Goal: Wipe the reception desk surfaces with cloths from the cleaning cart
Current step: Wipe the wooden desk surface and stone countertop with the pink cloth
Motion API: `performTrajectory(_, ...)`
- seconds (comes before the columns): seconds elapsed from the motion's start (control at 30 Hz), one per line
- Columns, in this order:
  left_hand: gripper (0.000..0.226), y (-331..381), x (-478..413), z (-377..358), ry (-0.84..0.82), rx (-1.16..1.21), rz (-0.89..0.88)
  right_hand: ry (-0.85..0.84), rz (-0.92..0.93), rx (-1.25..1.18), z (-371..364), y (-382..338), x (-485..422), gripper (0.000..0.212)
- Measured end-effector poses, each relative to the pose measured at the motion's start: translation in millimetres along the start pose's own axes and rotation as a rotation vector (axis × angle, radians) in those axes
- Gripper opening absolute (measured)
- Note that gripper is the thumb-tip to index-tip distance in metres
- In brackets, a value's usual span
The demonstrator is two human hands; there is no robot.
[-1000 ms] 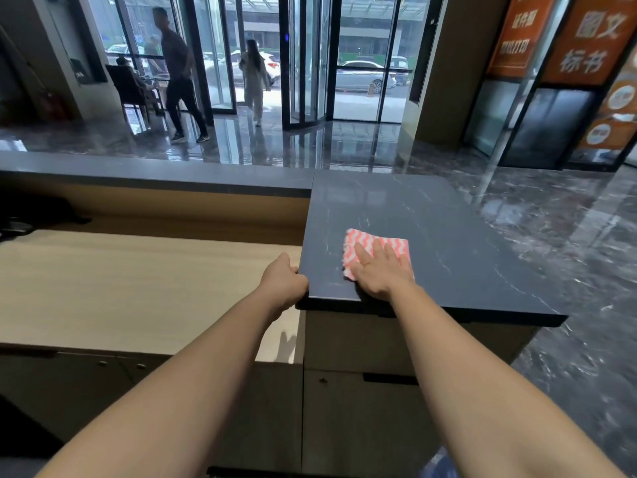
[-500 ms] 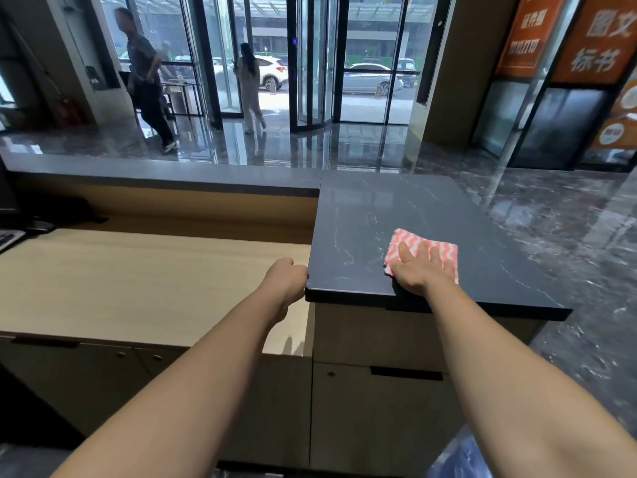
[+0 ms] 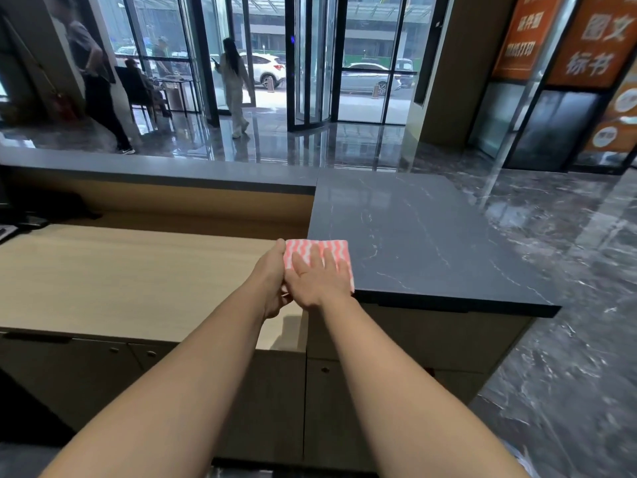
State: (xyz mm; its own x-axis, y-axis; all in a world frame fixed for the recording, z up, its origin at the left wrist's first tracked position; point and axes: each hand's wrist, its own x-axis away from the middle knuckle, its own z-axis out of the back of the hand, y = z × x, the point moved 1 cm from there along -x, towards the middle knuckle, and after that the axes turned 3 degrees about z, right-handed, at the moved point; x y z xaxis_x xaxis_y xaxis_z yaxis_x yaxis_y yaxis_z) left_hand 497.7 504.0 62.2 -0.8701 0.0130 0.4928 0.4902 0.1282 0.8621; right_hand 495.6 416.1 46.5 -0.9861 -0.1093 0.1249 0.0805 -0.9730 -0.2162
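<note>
Wiping the dark worktop (image 3: 431, 236) at its near left corner.
Right hand (image 3: 315, 282) flat on the pink striped cloth (image 3: 327, 251), fingers (image 3: 315, 257) spread; left hand (image 3: 272, 281) at the corner edge, touching the cloth, fingers hidden, cannot tell.

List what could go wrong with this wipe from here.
1. The pink striped cloth sits at the near left corner of the dark stone countertop; another leftward pass may drag it off onto the lower wooden desk.
2. The left hand crowds the right hand, likely blocking the stroke.
</note>
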Motion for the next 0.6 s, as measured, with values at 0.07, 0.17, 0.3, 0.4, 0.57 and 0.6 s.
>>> performTrajectory(0.07,0.067,1,0,-5,0.027,0.001,-0.003,0.015,0.015,0.004,-1,5,6,0.055)
performTrajectory(0.17,0.065,2,4,-19,0.041,-0.027,-0.030,0.040,0.022,0.033,2,22,17,0.055)
performTrajectory(0.3,0.049,4,11,-34,0.070,-0.024,-0.093,0.066,-0.050,0.038,11,73,34,0.055)
performTrajectory(0.4,0.039,2,11,-38,0.123,-0.015,-0.122,0.063,-0.156,0.035,22,123,47,0.054)
performTrajectory(0.57,0.046,-1,17,-36,0.165,-0.016,-0.130,0.058,-0.342,0.035,38,193,69,0.054)
performTrajectory(0.6,0.049,-2,16,-35,0.165,-0.019,-0.120,0.053,-0.367,0.036,40,200,70,0.054)
